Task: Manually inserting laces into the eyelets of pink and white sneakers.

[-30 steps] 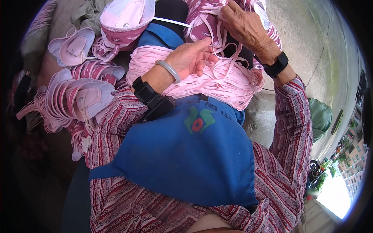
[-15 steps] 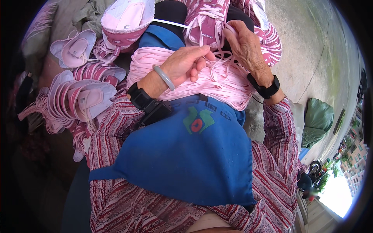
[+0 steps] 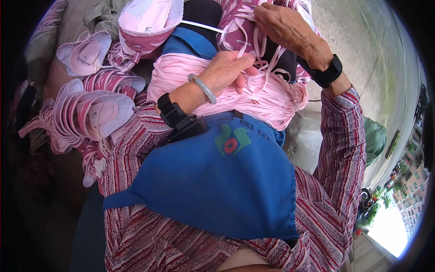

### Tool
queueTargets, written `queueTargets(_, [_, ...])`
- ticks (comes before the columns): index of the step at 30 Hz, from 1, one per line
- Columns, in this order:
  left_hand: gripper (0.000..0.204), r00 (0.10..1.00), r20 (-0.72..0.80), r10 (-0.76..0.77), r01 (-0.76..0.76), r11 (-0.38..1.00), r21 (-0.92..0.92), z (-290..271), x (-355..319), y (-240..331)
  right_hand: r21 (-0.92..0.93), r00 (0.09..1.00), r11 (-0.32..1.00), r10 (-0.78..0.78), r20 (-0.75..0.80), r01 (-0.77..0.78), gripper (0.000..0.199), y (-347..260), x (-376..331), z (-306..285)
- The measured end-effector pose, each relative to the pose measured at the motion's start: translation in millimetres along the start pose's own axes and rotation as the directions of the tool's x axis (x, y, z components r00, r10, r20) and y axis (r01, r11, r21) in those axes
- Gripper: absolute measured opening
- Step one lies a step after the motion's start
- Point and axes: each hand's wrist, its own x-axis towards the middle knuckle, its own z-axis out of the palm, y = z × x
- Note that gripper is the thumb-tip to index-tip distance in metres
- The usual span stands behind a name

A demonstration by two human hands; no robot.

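Observation:
A dark pink shoe upper (image 3: 234,40) lies over my knees at the top of the view, pale pink laces running through it. Just below it, my left hand (image 3: 229,70) pinches a pale pink shoelace (image 3: 245,38) between thumb and forefinger. Higher up, my right hand (image 3: 283,27) has its fingertips closed on lace beside the upper's lacing holes; its exact grip is partly hidden. Across my lap, under my left hand, stretches a thick bundle of pale pink laces (image 3: 190,81), with loose strands looping up toward the upper.
To the left stand another pink upper (image 3: 149,41) with a white strap, a smaller one (image 3: 88,54), and a nested stack of uppers (image 3: 90,111). My blue apron (image 3: 217,190) covers my front. Concrete ground (image 3: 353,45) and a green cloth bundle (image 3: 374,138) lie on the right.
My right hand has moved up and slightly left, onto the lacing area. My left hand has shifted a little right, and loose lace strands now hang differently.

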Motion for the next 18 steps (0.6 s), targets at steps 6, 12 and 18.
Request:
queueTargets(6, [0.037,0.983,0.06,-0.172,0.182,0.931,-0.317,17,19,-6,0.004,0.957,0.984,0.174,-0.231,-0.178,0.013,-11,-15,23])
queueTargets(12, [0.034,0.968,0.078,-0.237,0.248,0.881,-0.402,38,31,-4,0.027,0.918,0.943,0.33,-0.222,-0.333,0.015,-16,-44,46])
queueTargets(18, [0.038,0.993,-0.11,0.05,-0.042,0.996,0.076,21,8,10,0.22,0.875,0.926,0.364,-0.318,-0.305,0.013,-13,-57,51])
